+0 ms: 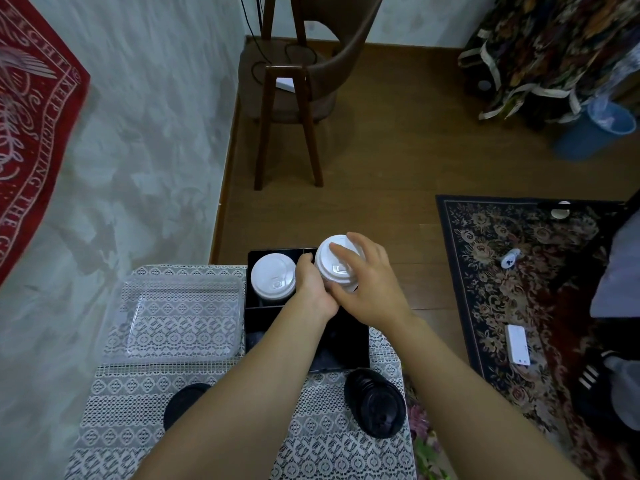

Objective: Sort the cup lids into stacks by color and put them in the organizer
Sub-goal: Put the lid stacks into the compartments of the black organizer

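Observation:
A black organizer (349,348) with compartments stands at the table's far edge. One stack of white lids (273,277) sits in its far-left compartment. Both hands hold a second stack of white lids (334,268) over the far-right compartment: my left hand (313,289) grips its left side, and my right hand (367,282) curls over its top and right side. A stack of black lids (375,403) lies tilted on the lace tablecloth near the organizer's front right corner. Another black lid stack (183,400) shows left of my left forearm, partly hidden.
A clear plastic tray (180,317) lies left of the organizer on the lace-covered table (121,427). Beyond the table is wooden floor with a brown chair (294,95). A patterned rug (519,289) with small items lies to the right.

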